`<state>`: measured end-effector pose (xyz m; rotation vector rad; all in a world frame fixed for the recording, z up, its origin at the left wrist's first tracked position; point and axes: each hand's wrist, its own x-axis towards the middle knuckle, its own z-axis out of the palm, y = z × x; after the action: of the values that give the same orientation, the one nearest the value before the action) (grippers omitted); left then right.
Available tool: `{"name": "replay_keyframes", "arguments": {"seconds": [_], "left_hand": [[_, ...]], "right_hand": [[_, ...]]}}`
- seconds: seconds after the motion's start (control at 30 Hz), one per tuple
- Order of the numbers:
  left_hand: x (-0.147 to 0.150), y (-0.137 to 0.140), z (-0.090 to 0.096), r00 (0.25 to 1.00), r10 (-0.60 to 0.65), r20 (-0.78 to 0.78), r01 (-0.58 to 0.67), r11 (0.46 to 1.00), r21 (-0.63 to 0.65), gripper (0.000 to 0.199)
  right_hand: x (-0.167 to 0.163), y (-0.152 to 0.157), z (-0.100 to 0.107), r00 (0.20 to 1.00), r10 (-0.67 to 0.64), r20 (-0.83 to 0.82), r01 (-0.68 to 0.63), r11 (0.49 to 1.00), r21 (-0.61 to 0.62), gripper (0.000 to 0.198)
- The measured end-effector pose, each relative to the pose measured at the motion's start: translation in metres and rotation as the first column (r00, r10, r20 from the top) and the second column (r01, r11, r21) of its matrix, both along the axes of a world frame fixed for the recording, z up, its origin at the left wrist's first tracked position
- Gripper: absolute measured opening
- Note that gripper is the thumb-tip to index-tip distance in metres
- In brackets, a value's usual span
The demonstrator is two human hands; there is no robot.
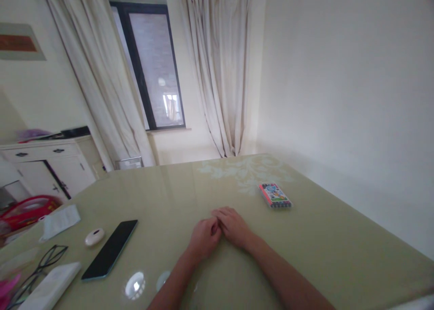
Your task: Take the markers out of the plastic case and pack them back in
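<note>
At the near left of the table [162, 201], you had a white case [50, 289], glasses [53, 255] and a dark-faced phone [110, 250], all apart from your hands; no brand or lettering could be read on them. Towards the middle, your left hand [205, 237] was curled into a loose fist resting on the table, with nothing visible in its grasp, though the inside of the fist was hidden. Your right hand [233, 226] lay against it, fingers reaching over the left knuckles; it showed no object, but how far those fingers were folded I could not tell. Beyond the right hand, apart from both, a clear-sided packet [275, 195] lay flat, untouched, and appeared to be closed. Its front carried a bright picture and a blue patch that may have held lettering, too small and blurred to read. On progress, I judged that no handling was under way and that any work with the packet was left undone; whether this was a start or a pause, the view did not settle. Farther off, an orange-brown panel [17, 43] at upper left showed no legible writing.
</note>
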<state>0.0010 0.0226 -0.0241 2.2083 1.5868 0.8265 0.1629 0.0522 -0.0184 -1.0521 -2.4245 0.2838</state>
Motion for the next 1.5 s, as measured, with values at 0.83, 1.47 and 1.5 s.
{"name": "replay_keyframes", "arguments": {"seconds": [0.83,1.47,1.5], "left_hand": [[-0.014,0.025,-0.002,0.952,0.093,0.293,-0.054,0.989,-0.138,0.038],[-0.004,-0.005,-0.001,0.977,-0.021,0.211,0.015,0.999,0.029,0.021],[-0.003,-0.007,-0.001,0.982,-0.038,0.186,0.025,0.997,0.067,0.021]], "right_hand": [[0.028,0.032,-0.006,0.912,-0.39,-0.125,0.399,0.915,0.057,0.023],[0.087,0.039,0.016,0.613,-0.79,0.017,0.782,0.605,-0.15,0.058],[0.075,0.034,0.014,0.677,-0.736,0.0,0.728,0.67,-0.145,0.057]]}}
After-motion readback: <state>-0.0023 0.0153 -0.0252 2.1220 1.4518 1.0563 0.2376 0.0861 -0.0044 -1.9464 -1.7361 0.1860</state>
